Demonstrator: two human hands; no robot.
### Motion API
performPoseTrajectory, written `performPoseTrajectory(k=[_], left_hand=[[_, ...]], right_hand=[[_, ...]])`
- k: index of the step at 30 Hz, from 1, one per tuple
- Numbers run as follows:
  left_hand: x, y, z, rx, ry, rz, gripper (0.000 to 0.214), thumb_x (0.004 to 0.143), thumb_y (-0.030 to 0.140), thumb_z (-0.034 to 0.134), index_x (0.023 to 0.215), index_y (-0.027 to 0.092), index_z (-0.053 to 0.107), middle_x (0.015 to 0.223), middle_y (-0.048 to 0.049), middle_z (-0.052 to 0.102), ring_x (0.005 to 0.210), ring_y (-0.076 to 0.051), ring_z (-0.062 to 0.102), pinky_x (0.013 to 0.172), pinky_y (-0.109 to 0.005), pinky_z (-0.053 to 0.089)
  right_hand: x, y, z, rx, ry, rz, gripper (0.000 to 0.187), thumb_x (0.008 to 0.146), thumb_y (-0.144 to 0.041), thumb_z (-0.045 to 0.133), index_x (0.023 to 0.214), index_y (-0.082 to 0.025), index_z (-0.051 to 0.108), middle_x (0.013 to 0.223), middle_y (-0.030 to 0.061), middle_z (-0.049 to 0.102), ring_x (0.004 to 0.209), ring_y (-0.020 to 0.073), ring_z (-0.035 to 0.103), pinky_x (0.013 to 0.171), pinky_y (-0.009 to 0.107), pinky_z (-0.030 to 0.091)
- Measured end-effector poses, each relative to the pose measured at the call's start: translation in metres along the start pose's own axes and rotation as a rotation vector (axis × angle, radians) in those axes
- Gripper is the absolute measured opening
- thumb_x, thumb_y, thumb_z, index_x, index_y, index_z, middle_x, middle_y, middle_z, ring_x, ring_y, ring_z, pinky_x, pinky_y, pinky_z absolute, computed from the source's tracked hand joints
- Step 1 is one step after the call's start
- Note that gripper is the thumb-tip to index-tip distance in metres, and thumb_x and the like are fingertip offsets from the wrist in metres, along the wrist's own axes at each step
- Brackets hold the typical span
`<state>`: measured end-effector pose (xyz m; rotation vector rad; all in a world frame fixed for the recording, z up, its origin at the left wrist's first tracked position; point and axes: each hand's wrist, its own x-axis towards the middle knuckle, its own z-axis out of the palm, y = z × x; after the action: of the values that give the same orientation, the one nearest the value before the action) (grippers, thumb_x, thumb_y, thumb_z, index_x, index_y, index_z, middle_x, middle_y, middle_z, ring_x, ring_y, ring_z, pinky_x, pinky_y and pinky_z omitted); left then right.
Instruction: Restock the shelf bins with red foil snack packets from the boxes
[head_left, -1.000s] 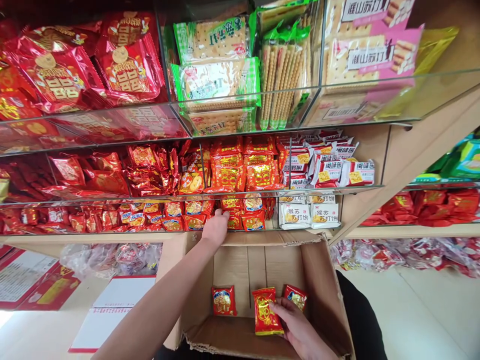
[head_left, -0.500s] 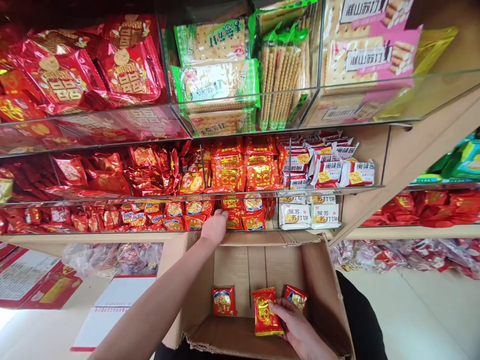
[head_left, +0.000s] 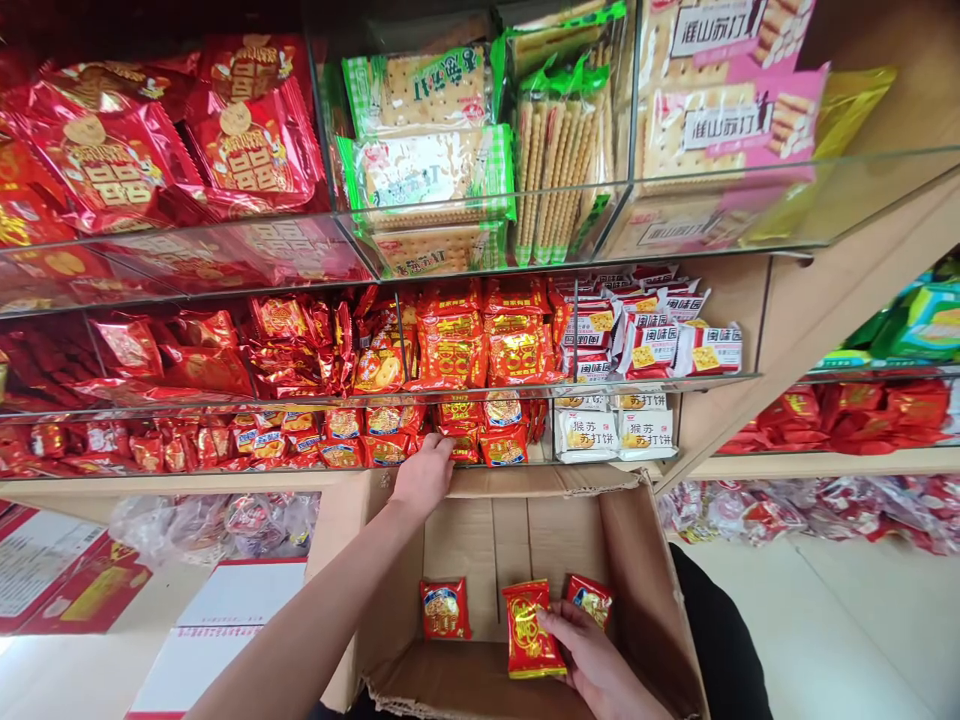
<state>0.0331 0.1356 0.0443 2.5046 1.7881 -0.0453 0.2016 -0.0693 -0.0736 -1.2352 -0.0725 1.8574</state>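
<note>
My left hand point(head_left: 424, 474) reaches up to the lowest glass shelf, its fingers curled on a small red snack packet point(head_left: 459, 447) at the shelf's front edge. Down inside an open cardboard box point(head_left: 645, 590), my right hand point(head_left: 592, 655) pinches a red and gold packet point(head_left: 531, 630) that stands upright. Two more red packets sit in the box, one point(head_left: 444, 608) to the left and one point(head_left: 589, 598) just behind my right hand. The box bottom is otherwise bare cardboard.
Glass-fronted shelves point(head_left: 420, 395) hold red snack packets, green cracker packs point(head_left: 435, 160), pink cracker packs point(head_left: 727, 120) and white biscuit packets point(head_left: 615, 432). A wooden shelf side point(head_left: 810, 300) runs on the right. Red and white boxes point(head_left: 217, 610) lie lower left, tiled floor point(head_left: 847, 620) lower right.
My left hand has slipped slightly lower along the shelf edge, fingers on the packet there. The right hand and its packet have scarcely moved. The view has tilted a little.
</note>
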Motion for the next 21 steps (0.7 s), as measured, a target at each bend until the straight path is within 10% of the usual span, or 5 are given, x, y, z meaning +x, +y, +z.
performPoseTrajectory(k=[21], left_hand=[[0.021,0.005,-0.004,0.052,-0.008,0.009,0.028,0.083,0.018,0.034,0.103,0.019,0.053,0.103,-0.01,0.05,0.076,-0.019,0.062,0.064,-0.033,0.049]], right_hand=[[0.003,-0.002,0.001,0.005,0.012,-0.024,0.029,0.05,-0.035,0.076,0.064,-0.02,0.055,0.059,-0.0026,0.061,0.056,0.014,0.057,0.053,0.027,0.046]])
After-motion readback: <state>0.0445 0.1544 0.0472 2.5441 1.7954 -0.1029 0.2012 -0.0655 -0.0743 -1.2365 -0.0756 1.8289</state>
